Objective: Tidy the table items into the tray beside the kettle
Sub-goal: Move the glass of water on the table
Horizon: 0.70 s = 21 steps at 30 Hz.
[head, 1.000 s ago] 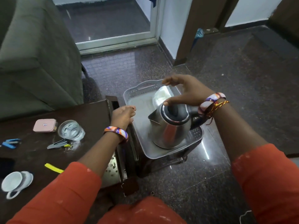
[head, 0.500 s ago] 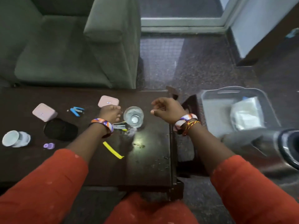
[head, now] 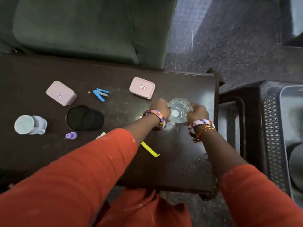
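Observation:
A clear drinking glass [head: 178,110] stands upright on the dark wooden table [head: 180,158]. My left hand [head: 161,108] wraps its left side and my right hand [head: 197,113] wraps its right side, so both grip the glass. The grey tray [head: 282,128] lies at the right edge of the view, beyond the table end, with the steel kettle [head: 296,167] only partly showing in it. Still on the table are two pink boxes [head: 61,93] [head: 142,87], a blue stapler [head: 100,94], a white cup on its side [head: 29,125], a black round lid [head: 85,117], a small purple bottle [head: 71,135] and a yellow strip [head: 150,149].
A green armchair [head: 85,27] stands right behind the table's far edge. A dark stand with a perforated metal side [head: 272,145] carries the tray. Dark speckled floor [head: 229,46] lies to the upper right. Crumbs are scattered near the table's right front corner.
My right hand left the kettle and came over to the table. Both hands closed in on the glass and now grip it. The view swung left, away from the tray.

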Each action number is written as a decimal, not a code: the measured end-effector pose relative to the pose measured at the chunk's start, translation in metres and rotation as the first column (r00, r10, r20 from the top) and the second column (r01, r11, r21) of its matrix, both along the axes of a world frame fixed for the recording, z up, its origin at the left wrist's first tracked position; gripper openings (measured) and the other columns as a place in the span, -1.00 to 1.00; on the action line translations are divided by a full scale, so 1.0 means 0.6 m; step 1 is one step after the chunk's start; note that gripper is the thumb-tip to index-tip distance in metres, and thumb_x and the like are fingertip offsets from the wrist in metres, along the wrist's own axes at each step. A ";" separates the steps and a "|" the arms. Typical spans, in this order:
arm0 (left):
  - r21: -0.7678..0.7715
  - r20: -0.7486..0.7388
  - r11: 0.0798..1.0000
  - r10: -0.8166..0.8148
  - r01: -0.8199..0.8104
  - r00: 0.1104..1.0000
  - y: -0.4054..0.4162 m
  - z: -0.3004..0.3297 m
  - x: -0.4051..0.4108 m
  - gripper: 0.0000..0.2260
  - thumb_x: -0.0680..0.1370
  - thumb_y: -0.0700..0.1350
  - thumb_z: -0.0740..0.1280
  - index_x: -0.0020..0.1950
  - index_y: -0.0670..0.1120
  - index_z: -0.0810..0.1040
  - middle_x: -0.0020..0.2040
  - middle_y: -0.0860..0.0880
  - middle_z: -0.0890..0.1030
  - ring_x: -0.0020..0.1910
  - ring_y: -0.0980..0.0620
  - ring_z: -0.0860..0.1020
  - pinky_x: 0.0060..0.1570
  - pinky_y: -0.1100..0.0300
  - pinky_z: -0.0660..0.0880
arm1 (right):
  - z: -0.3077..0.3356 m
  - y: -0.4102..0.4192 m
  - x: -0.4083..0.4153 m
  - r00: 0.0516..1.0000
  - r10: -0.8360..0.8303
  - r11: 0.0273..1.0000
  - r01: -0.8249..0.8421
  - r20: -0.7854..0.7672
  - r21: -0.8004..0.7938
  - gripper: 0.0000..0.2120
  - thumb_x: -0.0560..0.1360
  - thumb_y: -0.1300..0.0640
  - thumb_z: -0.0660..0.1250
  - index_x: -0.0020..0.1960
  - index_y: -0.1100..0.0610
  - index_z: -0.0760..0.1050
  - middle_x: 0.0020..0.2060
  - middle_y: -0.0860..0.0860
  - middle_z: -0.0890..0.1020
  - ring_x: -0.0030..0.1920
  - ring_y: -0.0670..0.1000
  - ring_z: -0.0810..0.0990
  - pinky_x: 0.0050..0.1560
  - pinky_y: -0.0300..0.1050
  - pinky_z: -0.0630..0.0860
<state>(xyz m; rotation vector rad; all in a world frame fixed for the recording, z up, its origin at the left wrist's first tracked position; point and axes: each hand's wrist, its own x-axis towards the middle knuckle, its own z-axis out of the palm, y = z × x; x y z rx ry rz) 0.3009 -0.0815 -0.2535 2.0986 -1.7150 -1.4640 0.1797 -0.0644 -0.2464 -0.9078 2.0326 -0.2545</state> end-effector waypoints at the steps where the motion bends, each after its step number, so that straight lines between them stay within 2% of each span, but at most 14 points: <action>1: -0.013 -0.009 1.000 0.006 -0.006 1.000 0.001 0.004 0.002 -0.77 0.53 -0.22 0.24 -0.07 -0.38 0.59 -0.01 -0.38 0.62 0.03 -0.26 0.60 -0.08 0.02 0.48 | 0.004 0.000 0.001 1.000 -0.010 1.000 0.009 -0.011 -0.012 -0.61 0.46 0.37 0.16 0.24 0.20 0.52 0.13 0.25 0.62 0.13 0.28 0.60 0.19 0.14 0.53; 4: -0.041 -0.065 0.998 0.046 -0.048 0.997 0.006 0.030 0.013 -0.77 0.52 -0.25 0.23 -0.12 -0.42 0.55 -0.04 -0.41 0.62 0.00 -0.29 0.60 -0.12 0.02 0.48 | 0.032 -0.001 0.010 0.999 -0.022 0.997 0.020 -0.028 -0.073 -0.63 0.44 0.38 0.14 0.16 0.23 0.56 0.08 0.29 0.63 0.07 0.34 0.61 0.12 0.22 0.55; 8: -0.085 -0.079 0.994 0.060 -0.067 0.995 0.014 0.077 0.057 -0.75 0.51 -0.25 0.24 -0.22 -0.45 0.49 -0.10 -0.42 0.61 0.00 -0.29 0.61 -0.09 -0.01 0.52 | 0.090 0.004 0.043 0.997 0.052 0.989 -0.059 -0.050 -0.134 -0.61 0.44 0.39 0.13 0.17 0.24 0.56 0.09 0.31 0.62 0.08 0.36 0.60 0.13 0.22 0.55; 10: -0.081 -0.081 0.997 0.013 -0.019 0.997 0.017 0.104 0.091 -0.71 0.52 -0.24 0.24 -0.41 -0.26 0.42 -0.16 -0.34 0.61 0.06 -0.26 0.60 -0.06 0.09 0.53 | 0.114 0.010 0.071 0.995 0.096 0.983 -0.100 -0.033 -0.152 -0.63 0.43 0.36 0.15 0.14 0.21 0.59 0.07 0.31 0.64 0.08 0.33 0.61 0.13 0.20 0.56; 11: -0.070 -0.093 0.997 0.004 -0.011 0.996 0.017 0.116 0.107 -0.69 0.52 -0.23 0.24 -0.44 -0.15 0.37 -0.10 -0.30 0.63 0.10 -0.25 0.59 0.06 0.06 0.55 | 0.122 0.011 0.085 0.993 0.116 0.981 -0.118 -0.023 -0.153 -0.66 0.42 0.34 0.17 0.09 0.19 0.61 0.04 0.30 0.65 0.06 0.32 0.62 0.13 0.19 0.56; 13: -0.048 -0.129 0.998 0.028 -0.035 0.991 0.026 0.139 0.150 -0.68 0.52 -0.23 0.24 -0.43 -0.06 0.34 0.00 -0.25 0.63 0.13 -0.23 0.59 0.17 -0.04 0.53 | 0.130 0.018 0.118 0.989 0.145 0.979 -0.141 0.012 -0.147 -0.71 0.35 0.31 0.21 -0.05 0.16 0.64 -0.03 0.31 0.66 0.02 0.34 0.63 0.10 0.21 0.57; 14: -0.030 -0.149 0.997 0.060 -0.065 0.987 0.029 0.147 0.170 -0.68 0.52 -0.24 0.25 -0.43 -0.05 0.35 -0.03 -0.26 0.64 0.12 -0.24 0.60 0.18 -0.07 0.53 | 0.132 0.020 0.135 0.989 0.144 0.980 -0.138 0.031 -0.140 -0.74 0.31 0.29 0.21 -0.13 0.14 0.63 -0.06 0.30 0.67 -0.02 0.35 0.64 0.06 0.22 0.58; 17: 0.065 -0.220 0.979 0.202 -0.192 0.954 0.047 0.150 0.233 -0.70 0.51 -0.31 0.25 -0.44 -0.15 0.38 -0.31 -0.22 0.54 -0.07 -0.21 0.64 0.06 -0.11 0.57 | 0.128 0.031 0.190 0.983 0.156 0.981 -0.143 0.095 -0.132 -0.84 0.34 0.27 0.21 -0.35 0.14 0.53 -0.26 0.24 0.63 -0.25 0.29 0.67 -0.16 0.16 0.65; 19: 0.101 -0.223 0.966 0.257 -0.240 0.940 0.058 0.141 0.265 -0.73 0.51 -0.33 0.24 -0.40 -0.19 0.40 -0.31 -0.18 0.49 -0.11 -0.12 0.59 -0.01 -0.05 0.57 | 0.114 0.036 0.227 0.982 0.141 0.983 -0.124 0.127 -0.135 -0.86 0.34 0.24 0.22 -0.34 0.15 0.53 -0.23 0.22 0.63 -0.17 0.32 0.67 -0.10 0.22 0.63; 21: 0.108 -0.219 0.964 0.260 -0.241 0.941 0.064 0.127 0.292 -0.83 0.51 -0.34 0.25 -0.29 -0.26 0.48 -0.29 -0.17 0.52 -0.03 -0.13 0.60 0.06 -0.12 0.56 | 0.093 0.038 0.254 0.980 0.139 0.985 -0.121 0.145 -0.127 -0.87 0.33 0.20 0.25 -0.22 0.16 0.58 -0.13 0.19 0.65 -0.03 0.30 0.66 0.00 0.23 0.61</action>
